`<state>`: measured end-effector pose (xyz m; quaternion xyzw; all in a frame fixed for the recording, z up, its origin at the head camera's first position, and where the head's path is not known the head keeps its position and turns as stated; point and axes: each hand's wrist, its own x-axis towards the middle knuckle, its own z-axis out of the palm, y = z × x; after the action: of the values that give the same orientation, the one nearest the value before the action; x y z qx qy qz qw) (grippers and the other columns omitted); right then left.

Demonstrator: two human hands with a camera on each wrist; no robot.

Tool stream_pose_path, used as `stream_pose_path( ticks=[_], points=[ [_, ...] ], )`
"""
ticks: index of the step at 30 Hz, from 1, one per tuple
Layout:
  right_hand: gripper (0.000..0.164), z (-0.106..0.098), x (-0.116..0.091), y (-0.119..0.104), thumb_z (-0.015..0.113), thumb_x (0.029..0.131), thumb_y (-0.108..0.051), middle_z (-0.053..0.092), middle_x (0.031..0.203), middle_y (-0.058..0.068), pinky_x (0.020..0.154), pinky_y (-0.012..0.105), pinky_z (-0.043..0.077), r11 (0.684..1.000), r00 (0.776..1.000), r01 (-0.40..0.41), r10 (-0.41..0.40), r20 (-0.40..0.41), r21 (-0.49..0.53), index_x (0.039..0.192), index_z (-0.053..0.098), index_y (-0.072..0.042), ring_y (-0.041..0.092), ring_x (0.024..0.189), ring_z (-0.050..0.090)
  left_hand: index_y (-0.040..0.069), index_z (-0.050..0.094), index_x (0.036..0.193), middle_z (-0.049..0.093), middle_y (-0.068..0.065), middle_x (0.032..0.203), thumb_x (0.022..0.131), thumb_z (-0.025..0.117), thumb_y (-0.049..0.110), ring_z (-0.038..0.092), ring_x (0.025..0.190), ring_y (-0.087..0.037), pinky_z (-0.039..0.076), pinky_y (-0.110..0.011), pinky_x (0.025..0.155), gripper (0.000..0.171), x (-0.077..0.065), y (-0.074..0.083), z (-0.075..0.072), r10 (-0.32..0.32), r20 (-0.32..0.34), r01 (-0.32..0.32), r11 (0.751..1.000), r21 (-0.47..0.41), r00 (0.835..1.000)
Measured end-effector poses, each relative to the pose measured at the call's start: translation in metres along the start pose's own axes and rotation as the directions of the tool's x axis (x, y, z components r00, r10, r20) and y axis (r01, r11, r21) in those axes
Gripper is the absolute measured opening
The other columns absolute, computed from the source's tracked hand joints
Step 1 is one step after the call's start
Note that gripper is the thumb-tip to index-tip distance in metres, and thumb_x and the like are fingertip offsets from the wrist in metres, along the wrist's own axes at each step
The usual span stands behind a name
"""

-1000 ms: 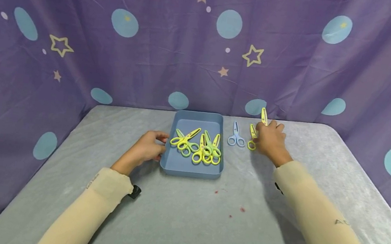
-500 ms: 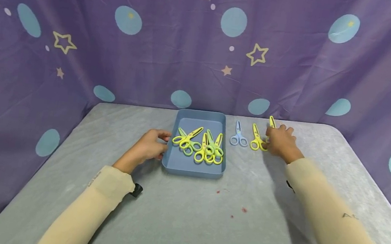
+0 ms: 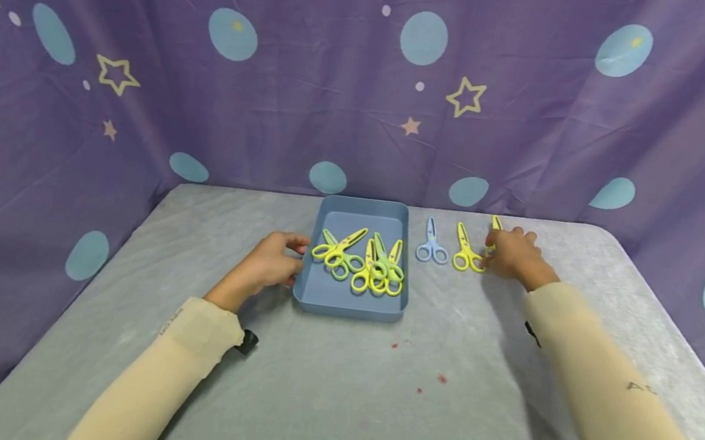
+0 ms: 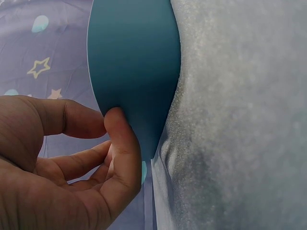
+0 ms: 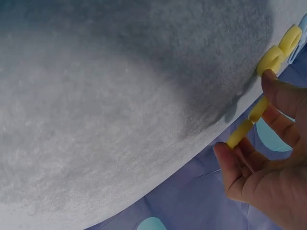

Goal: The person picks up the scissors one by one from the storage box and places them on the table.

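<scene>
Yellow scissors (image 3: 495, 222) in right hand (image 3: 515, 253): lower, farther right than before.

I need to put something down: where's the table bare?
Between the sleeves, in front of the tray, the table is bare save red spots; likewise left of the left hand. Scissors crowd the tray's middle and the strip from tray to right hand.

Right hand (image 3: 513, 255), with the yellow scissors (image 3: 496, 224) it pinches, has shifted rightward and lower over the last second, leaving the neighbouring yellow pair (image 3: 465, 247) fully exposed.
</scene>
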<state>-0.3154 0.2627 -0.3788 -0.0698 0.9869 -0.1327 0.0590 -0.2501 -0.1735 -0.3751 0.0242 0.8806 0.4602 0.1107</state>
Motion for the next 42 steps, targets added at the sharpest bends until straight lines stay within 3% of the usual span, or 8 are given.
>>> stream_pose_path(
  ticks=[12,22,32,42],
  points=[
    [0.033,-0.004,0.000,0.007,0.075,0.090,-0.022,0.070,0.105,0.022,0.084,0.054,0.036,0.986,0.987,0.162,-0.161,0.023,-0.050,0.110,0.071,0.002,0.046,0.104,0.056,0.001,0.049,0.149,0.053,-0.016,0.135,0.088,0.054,-0.005,0.063,0.089,-0.023,0.059,-0.033,0.065,0.062,0.000,0.000,0.001,0.002,-0.009,-0.002,1.000,-0.004,1.000],
    [0.029,-0.002,-0.001,0.013,0.073,0.091,-0.022,0.069,0.100,0.020,0.087,0.060,0.044,0.987,0.987,0.159,-0.159,0.039,-0.012,0.109,0.073,0.001,0.044,0.100,0.060,0.001,0.049,0.150,0.052,-0.017,0.135,0.088,0.054,-0.005,0.063,0.085,-0.022,0.058,-0.033,0.065,0.062,-0.001,0.001,0.001,0.000,-0.009,0.000,1.000,-0.008,1.000],
    [0.030,0.002,-0.003,0.015,0.070,0.094,-0.024,0.068,0.115,0.027,0.092,0.064,0.041,0.987,0.986,0.160,-0.159,0.050,-0.011,0.112,0.072,0.000,0.051,0.112,0.057,0.001,0.050,0.149,0.053,-0.017,0.135,0.088,0.054,-0.005,0.063,0.091,-0.024,0.059,-0.033,0.066,0.062,0.000,0.001,0.001,-0.013,-0.017,0.013,1.000,-0.005,1.000],
    [0.042,-0.002,-0.010,0.000,0.066,0.098,-0.027,0.067,0.119,0.029,0.094,0.064,0.037,0.978,0.978,0.207,-0.208,-0.027,-0.042,0.126,0.064,0.004,0.049,0.115,0.054,0.002,0.050,0.149,0.053,-0.016,0.135,0.089,0.055,-0.004,0.063,0.089,-0.023,0.058,-0.033,0.065,0.061,-0.001,0.002,0.002,-0.018,-0.021,0.018,1.000,0.000,1.000]
  ],
)
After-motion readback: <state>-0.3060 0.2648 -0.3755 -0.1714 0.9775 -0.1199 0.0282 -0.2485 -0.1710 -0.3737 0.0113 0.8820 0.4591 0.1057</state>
